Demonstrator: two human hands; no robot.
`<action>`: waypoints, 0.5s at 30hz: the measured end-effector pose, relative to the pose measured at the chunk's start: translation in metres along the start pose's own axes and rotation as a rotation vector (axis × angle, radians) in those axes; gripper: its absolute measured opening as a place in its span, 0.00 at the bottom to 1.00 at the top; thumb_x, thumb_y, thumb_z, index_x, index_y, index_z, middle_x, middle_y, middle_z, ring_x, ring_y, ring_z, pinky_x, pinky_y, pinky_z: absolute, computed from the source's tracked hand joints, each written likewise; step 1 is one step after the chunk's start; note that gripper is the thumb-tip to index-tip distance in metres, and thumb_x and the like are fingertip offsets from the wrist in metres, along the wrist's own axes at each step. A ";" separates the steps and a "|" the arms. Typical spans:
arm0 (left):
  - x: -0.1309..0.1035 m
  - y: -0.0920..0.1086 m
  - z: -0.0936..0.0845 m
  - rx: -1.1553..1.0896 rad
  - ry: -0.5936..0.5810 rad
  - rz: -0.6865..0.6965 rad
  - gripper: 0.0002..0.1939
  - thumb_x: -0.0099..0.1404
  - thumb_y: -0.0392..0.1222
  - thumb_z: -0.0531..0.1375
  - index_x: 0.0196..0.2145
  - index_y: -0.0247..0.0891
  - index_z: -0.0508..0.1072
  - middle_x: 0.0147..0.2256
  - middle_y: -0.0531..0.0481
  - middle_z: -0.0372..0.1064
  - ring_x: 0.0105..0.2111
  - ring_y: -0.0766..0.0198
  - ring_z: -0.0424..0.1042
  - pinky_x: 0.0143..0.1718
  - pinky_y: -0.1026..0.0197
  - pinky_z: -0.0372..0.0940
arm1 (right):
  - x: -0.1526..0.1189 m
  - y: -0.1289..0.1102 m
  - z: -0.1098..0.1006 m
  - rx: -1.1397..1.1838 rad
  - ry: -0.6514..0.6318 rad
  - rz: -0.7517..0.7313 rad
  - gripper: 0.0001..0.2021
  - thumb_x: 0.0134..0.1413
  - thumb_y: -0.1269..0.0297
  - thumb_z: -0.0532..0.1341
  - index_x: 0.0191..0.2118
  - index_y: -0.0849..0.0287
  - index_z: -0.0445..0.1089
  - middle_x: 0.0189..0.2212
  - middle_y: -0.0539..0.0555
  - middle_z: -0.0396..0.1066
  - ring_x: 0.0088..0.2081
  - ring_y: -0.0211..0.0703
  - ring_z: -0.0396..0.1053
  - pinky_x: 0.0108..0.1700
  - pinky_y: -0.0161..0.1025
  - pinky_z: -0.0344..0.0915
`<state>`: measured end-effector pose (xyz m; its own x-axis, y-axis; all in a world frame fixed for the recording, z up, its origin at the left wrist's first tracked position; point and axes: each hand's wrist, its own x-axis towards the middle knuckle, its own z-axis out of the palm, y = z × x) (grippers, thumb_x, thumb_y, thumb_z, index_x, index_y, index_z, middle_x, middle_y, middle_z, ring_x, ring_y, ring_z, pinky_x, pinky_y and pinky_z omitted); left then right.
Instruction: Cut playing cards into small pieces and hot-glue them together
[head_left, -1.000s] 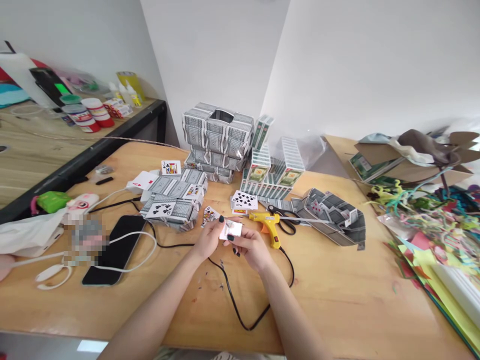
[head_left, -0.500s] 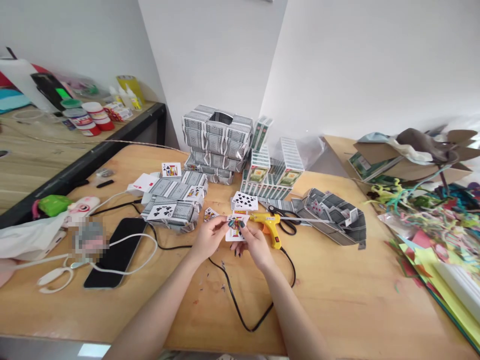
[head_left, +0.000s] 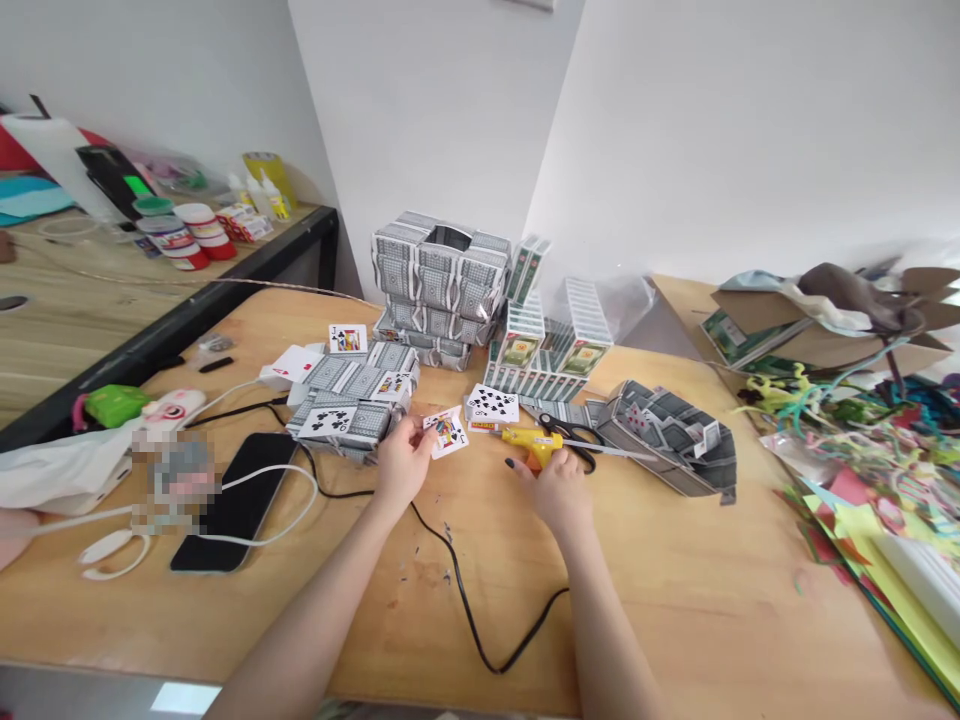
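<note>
My left hand (head_left: 403,462) pinches a jack playing card (head_left: 448,436) by its left edge, face up over the table; a second card edge seems to show behind it. My right hand (head_left: 562,488) is closed round the handle of a yellow hot glue gun (head_left: 534,445), whose nozzle points left. Much of the handle is hidden by the fingers. Behind the gun lie black-handled scissors (head_left: 577,432) and a spade card (head_left: 493,403) on a small stack. Left of my left hand sits a block of grey-backed cards (head_left: 352,385), with a club card (head_left: 327,421) on top.
A tall structure of folded cards (head_left: 439,270) and stacked green card boxes (head_left: 540,345) stand at the back. An open card-built tray (head_left: 667,440) lies right. A phone (head_left: 236,500) and white cable are left. The gun's black cord (head_left: 469,600) loops across the front.
My hands have parted. The left has moved slightly left with the jack card; the right has let go of the cards and moved right onto the glue gun's handle.
</note>
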<state>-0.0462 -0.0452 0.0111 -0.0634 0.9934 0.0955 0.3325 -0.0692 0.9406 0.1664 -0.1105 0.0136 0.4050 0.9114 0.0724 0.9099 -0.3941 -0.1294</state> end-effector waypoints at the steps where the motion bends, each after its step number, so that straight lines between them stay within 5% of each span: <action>1: -0.001 0.000 0.000 0.054 0.002 0.014 0.10 0.55 0.44 0.55 0.33 0.37 0.66 0.30 0.47 0.71 0.29 0.62 0.70 0.31 0.62 0.65 | 0.000 -0.004 0.002 0.003 0.010 0.005 0.29 0.47 0.41 0.54 0.38 0.69 0.61 0.34 0.71 0.66 0.40 0.60 0.66 0.35 0.45 0.62; 9: -0.002 0.010 -0.003 0.323 0.049 0.128 0.09 0.60 0.43 0.49 0.30 0.38 0.66 0.25 0.50 0.68 0.25 0.63 0.67 0.26 0.64 0.59 | 0.006 -0.008 0.003 0.031 0.007 0.091 0.21 0.46 0.52 0.55 0.37 0.68 0.61 0.33 0.67 0.67 0.38 0.57 0.68 0.34 0.42 0.63; 15: -0.001 0.007 -0.003 0.296 0.074 0.112 0.10 0.61 0.41 0.47 0.33 0.38 0.66 0.29 0.47 0.70 0.28 0.61 0.69 0.28 0.63 0.61 | 0.013 -0.003 -0.009 0.435 -0.121 0.117 0.14 0.43 0.53 0.56 0.31 0.61 0.63 0.27 0.59 0.70 0.31 0.50 0.70 0.27 0.38 0.61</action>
<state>-0.0463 -0.0466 0.0185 -0.0756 0.9710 0.2270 0.5997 -0.1376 0.7883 0.1693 -0.0988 0.0240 0.4663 0.8810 -0.0801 0.7259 -0.4328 -0.5346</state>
